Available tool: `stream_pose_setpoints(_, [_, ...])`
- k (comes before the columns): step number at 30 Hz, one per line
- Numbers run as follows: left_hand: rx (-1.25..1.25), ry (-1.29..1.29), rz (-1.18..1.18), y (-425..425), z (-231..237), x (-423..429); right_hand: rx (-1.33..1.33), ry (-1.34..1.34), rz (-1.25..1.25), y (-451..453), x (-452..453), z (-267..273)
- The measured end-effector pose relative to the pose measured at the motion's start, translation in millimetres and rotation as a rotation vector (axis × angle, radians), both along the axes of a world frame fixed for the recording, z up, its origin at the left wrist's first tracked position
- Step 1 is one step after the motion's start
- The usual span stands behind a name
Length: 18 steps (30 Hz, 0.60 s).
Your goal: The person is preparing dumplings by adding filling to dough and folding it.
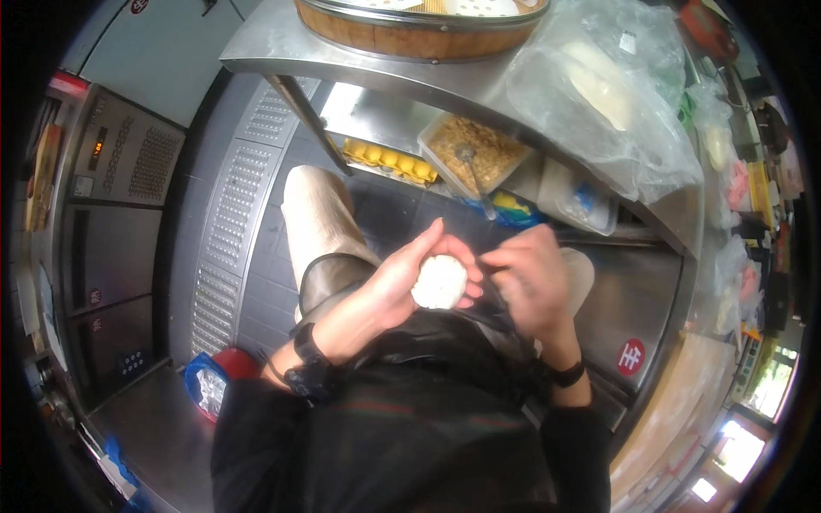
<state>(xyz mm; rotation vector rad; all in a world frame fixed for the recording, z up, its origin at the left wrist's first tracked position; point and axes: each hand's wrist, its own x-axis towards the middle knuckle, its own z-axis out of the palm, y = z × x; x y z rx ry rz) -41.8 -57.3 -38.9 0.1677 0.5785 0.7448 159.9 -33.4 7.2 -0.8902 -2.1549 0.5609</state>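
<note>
A round white piece of dough, like a bun (440,282), rests in my left hand (410,276), the fingers curled around its far side and the thumb raised beside it. Just to the right, my right hand (529,276) is blurred, its fingers bent and pointing towards the dough without visibly touching it. Whether it holds anything is unclear. Beyond both hands, a plastic tub of crumbly brown filling (494,144) stands on the lower shelf, with a metal spoon (478,183) in it.
A steel worktable (410,77) carries a bamboo steamer (417,32) and plastic bags over pale dough (596,90). Yellow egg-like items in a carton (391,160) lie below. A steel cabinet (635,308) stands right, a floured board (680,397) lower right, and a blue-lined red bin (240,369) lower left.
</note>
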Motion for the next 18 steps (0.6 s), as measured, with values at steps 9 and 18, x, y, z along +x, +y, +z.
stream_pose_setpoints(9, [0.028,-0.073,0.149,0.6,-12.3,3.5,-0.017,0.053,-0.002,-21.7,-18.4,-10.6])
stream_pose_setpoints(18, [0.032,0.112,0.253,-0.3,-8.2,11.5,0.124,-0.085,-0.021,-23.9,-26.4,-8.3])
